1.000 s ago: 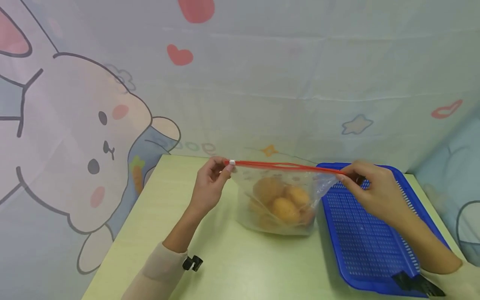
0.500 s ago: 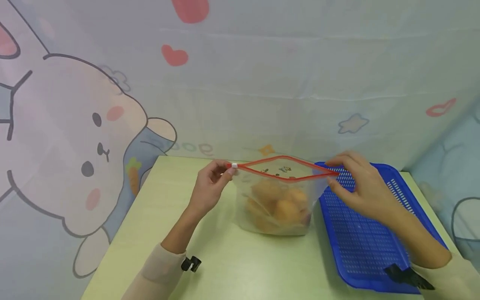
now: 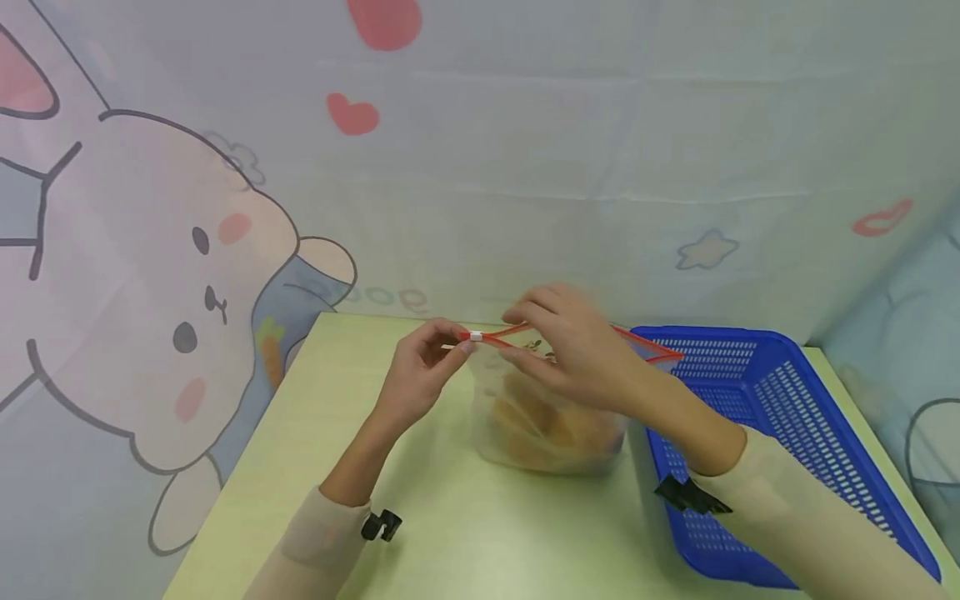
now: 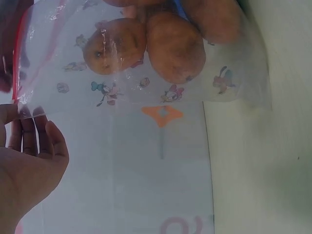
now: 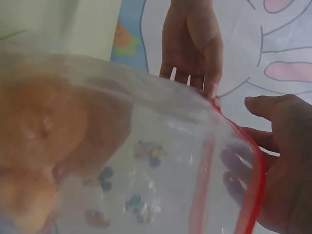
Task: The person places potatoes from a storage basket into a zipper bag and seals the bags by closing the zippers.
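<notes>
A clear zip bag (image 3: 487,437) with a red-edged mouth stands on the table, holding several round brownish-orange fruits or vegetables (image 4: 176,48) whose kind I cannot tell. My left hand (image 3: 420,367) pinches the left end of the red strip beside a white slider (image 3: 476,336). Over the parted mouth is my right hand (image 3: 585,350), its thumb and fingers spread apart around the red edges close to the slider. In the right wrist view, the right fingers (image 5: 236,168) show through the plastic. Small cartoon figures are printed on the bag.
A blue plastic basket (image 3: 716,358) stands to the right, under the right forearm. The pale yellow-green table (image 3: 465,533) ends at a printed cloth backdrop (image 3: 525,167). Black clips (image 3: 382,525) sit at the sleeves' cuffs.
The right hand has let go of the bag's right end and moved left across the mouth toward the slider. The mouth has parted from nearly closed. The left hand keeps its pinch.
</notes>
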`<state>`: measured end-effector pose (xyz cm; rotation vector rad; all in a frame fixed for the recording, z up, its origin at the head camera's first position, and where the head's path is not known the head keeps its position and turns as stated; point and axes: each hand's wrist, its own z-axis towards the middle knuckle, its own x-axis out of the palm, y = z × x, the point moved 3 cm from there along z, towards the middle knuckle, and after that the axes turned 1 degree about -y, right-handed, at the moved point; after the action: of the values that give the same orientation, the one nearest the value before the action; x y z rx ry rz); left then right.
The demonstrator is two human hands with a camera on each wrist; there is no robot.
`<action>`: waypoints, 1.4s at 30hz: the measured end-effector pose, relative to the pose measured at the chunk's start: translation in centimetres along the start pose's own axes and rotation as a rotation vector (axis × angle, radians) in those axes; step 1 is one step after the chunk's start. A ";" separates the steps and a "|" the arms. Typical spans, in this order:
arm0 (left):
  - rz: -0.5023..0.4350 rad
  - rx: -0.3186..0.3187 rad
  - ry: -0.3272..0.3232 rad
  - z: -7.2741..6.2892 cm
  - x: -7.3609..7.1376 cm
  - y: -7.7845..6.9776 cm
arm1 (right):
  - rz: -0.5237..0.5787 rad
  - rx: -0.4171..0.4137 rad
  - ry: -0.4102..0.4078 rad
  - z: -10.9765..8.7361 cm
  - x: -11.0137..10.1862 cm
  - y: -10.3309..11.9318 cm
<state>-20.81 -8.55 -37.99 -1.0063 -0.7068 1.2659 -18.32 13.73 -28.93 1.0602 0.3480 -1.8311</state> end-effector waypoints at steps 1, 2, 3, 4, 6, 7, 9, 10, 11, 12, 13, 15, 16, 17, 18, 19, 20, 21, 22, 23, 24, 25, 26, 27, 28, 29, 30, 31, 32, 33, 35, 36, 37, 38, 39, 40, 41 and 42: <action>0.008 0.001 0.006 0.1 0.0 -0.1 | -0.012 0.008 0.026 0.5 0.4 0.1; 0.016 0.002 0.012 0.1 0.0 -0.2 | -0.023 0.017 0.057 0.9 0.8 0.2; 0.022 0.002 0.018 0.1 0.1 -0.2 | -0.036 0.024 0.088 1.4 1.2 0.4; 0.030 0.003 0.022 0.1 0.1 -0.3 | -0.053 0.029 0.116 1.7 1.5 0.5; 0.043 0.004 0.031 0.1 0.0 -0.3 | -0.077 0.039 0.163 2.4 2.1 0.7; 0.048 0.005 0.037 0.1 0.0 -0.3 | -0.090 0.043 0.181 2.6 2.3 0.8; 0.054 0.014 0.047 0.1 0.0 -0.4 | -0.115 0.044 0.194 3.1 2.6 1.0; 0.067 0.025 0.049 0.1 -0.1 -0.5 | -0.126 0.041 0.192 3.3 2.7 1.1; 0.077 0.037 0.050 0.1 -0.1 -0.5 | -0.133 0.037 0.188 3.4 2.8 1.2; 0.091 0.054 0.049 0.0 -0.1 -0.6 | -0.141 0.032 0.182 3.5 2.8 1.2; 0.106 0.074 0.043 0.0 -0.1 -0.7 | -0.152 0.026 0.176 3.6 2.9 1.3; 0.139 0.115 0.022 -0.2 0.0 -0.9 | -0.173 0.012 0.160 3.8 3.0 1.4; 0.152 0.132 0.010 -0.2 0.1 -1.0 | -0.183 0.006 0.156 3.8 3.1 1.5; 0.160 0.145 -0.002 -0.3 0.2 -1.0 | -0.191 0.004 0.152 3.8 3.1 1.5; 0.168 0.156 -0.016 -0.4 0.3 -1.1 | -0.199 0.003 0.150 3.8 3.2 1.6; 0.174 0.161 -0.029 -0.5 0.4 -1.1 | -0.206 0.003 0.148 3.8 3.2 1.6; 0.178 0.164 -0.040 -0.5 0.5 -1.2 | -0.211 0.002 0.145 3.7 3.3 1.6; 0.182 0.165 -0.051 -0.6 0.6 -1.2 | -0.213 0.003 0.144 3.7 3.3 1.5; 0.186 0.166 -0.060 -0.7 0.6 -1.2 | -0.212 0.005 0.143 3.6 3.3 1.5; 0.191 0.169 -0.068 -0.7 0.7 -1.2 | -0.208 0.007 0.142 3.5 3.4 1.4; 0.197 0.172 -0.076 -0.8 0.7 -1.3 | -0.204 0.007 0.143 3.4 3.4 1.3; 0.204 0.174 -0.082 -0.8 0.8 -1.3 | -0.197 0.007 0.142 3.3 3.4 1.2; 0.209 0.177 -0.086 -0.8 0.8 -1.3 | -0.190 0.008 0.142 3.2 3.3 1.1; 0.216 0.179 -0.092 -0.9 0.8 -1.4 | -0.186 0.011 0.142 3.0 3.3 1.0; 0.223 0.177 -0.099 -0.9 0.7 -1.4 | -0.181 0.014 0.143 2.9 3.2 0.8; 0.226 0.173 -0.109 -0.9 0.6 -1.4 | -0.177 0.019 0.146 2.7 3.1 0.6; 0.228 0.167 -0.119 -0.9 0.5 -1.4 | -0.174 0.026 0.149 2.5 2.9 0.4; 0.226 0.158 -0.127 -0.9 0.4 -1.4 | -0.166 0.034 0.153 2.2 2.7 0.3; 0.222 0.148 -0.134 -0.9 0.3 -1.3 | -0.159 0.040 0.158 2.0 2.4 0.1; 0.218 0.139 -0.140 -0.9 0.1 -1.3 | -0.152 0.046 0.160 1.6 2.2 -0.1; 0.212 0.124 -0.146 -0.9 -0.1 -1.2 | -0.137 0.049 0.159 0.9 1.5 -0.4; 0.213 0.118 -0.147 -0.9 -0.2 -1.1 | -0.132 0.045 0.155 0.5 1.1 -0.6; 0.213 0.115 -0.148 -0.9 -0.2 -1.1 | -0.127 0.038 0.149 0.1 0.7 -0.8; 0.214 0.107 -0.152 -0.9 -0.4 -1.1 | -0.124 0.030 0.144 -0.3 0.3 -1.0; 0.209 0.102 -0.160 -0.8 -0.5 -1.1 | -0.114 0.020 0.135 -0.8 -0.1 -1.3; 0.204 0.096 -0.170 -0.8 -0.6 -1.1 | -0.106 0.014 0.130 -1.3 -0.4 -1.6; 0.198 0.087 -0.181 -0.8 -0.8 -1.2 | -0.096 0.012 0.128 -1.8 -0.8 -1.9; 0.192 0.078 -0.191 -0.9 -1.0 -1.2 | -0.085 0.013 0.125 -2.4 -1.1 -2.2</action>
<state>-19.72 -9.72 -37.20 -0.9140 -0.7131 1.5604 -18.77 16.98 -29.88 1.1883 0.4620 -1.8487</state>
